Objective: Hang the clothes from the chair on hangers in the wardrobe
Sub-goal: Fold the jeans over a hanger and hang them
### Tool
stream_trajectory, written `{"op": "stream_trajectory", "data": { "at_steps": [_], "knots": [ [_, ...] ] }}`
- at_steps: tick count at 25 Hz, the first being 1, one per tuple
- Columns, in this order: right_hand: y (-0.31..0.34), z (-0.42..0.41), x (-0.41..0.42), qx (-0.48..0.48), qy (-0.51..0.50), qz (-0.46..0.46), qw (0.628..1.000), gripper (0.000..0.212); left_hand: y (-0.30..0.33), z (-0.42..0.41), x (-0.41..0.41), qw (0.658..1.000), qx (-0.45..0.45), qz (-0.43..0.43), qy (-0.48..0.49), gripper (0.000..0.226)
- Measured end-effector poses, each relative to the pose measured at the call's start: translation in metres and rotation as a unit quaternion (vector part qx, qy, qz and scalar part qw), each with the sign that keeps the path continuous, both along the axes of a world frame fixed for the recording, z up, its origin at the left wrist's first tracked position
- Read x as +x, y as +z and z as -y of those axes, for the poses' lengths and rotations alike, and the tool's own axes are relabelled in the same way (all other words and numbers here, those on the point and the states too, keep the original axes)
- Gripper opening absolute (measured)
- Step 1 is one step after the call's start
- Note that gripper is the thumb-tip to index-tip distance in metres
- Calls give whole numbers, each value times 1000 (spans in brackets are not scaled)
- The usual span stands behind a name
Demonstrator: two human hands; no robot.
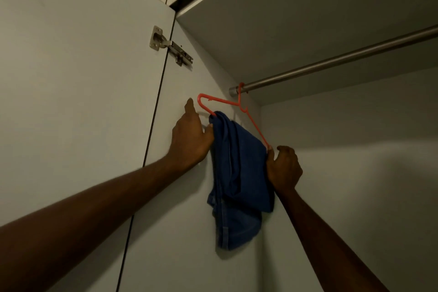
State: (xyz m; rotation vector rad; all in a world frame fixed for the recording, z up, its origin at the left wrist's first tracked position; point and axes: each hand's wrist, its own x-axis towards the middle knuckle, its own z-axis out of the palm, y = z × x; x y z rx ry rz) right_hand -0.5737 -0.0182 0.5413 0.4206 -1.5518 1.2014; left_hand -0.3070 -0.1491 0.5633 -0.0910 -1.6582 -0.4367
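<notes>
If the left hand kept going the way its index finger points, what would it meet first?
Probably the wardrobe side panel: the left hand points up along it, past the hanger corner. Depth is unclear.

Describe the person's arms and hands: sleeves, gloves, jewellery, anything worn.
Both forearms are bare as far as the view shows; no sleeves reach into the picture. The left hand and right hand wear no gloves. No watch, bracelet or ring shows, though the light is dim.
</notes>
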Motion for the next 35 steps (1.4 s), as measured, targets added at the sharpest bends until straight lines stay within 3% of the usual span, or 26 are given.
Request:
{"op": "stream_trajectory", "data": {
  "at_steps": [4, 11, 18, 29, 35],
  "knots": [
    [-43, -4, 36, 41, -13, -37, 998, 80, -47, -6, -16, 999, -23, 43, -4, 78],
    [-138, -24, 81, 144, -30, -19, 989, 72, -129, -29, -14, 995, -31, 94, 9, 64],
    [-250, -44, 154, 215, -30, 37, 975, 72, -254, -17, 27, 955, -94, 242, 145, 87],
    [-437, -84, 320, 325, 15, 112, 939, 59, -423, -48, 220, 899, -54, 391, 191, 91],
    [-527, -80, 415, 381, 71, 165, 907, 67, -518, -27, 343, 860, -17, 453, 235, 84]
  ]
}}
